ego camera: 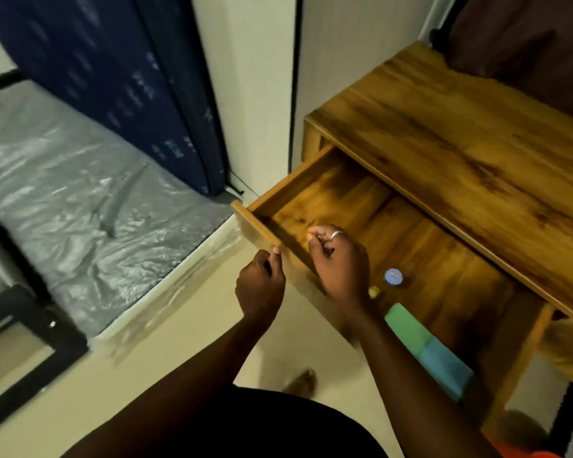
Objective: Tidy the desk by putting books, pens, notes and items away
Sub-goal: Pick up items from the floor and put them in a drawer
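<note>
The left hand (260, 285) is pinching the front panel of the open wooden drawer (288, 186) while the right hand (339, 259), fingers curled with any contents impossible to tell, is hovering inside, the green-and-blue note pads (427, 348) lying to its right along the drawer.

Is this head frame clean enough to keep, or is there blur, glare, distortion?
Head view: motion blur smears the drawer front beside the left hand and the green and blue pads; glare streaks the plastic-wrapped mattress; wide-angle lens slants the wall edge; lighting dim, warm.
</note>
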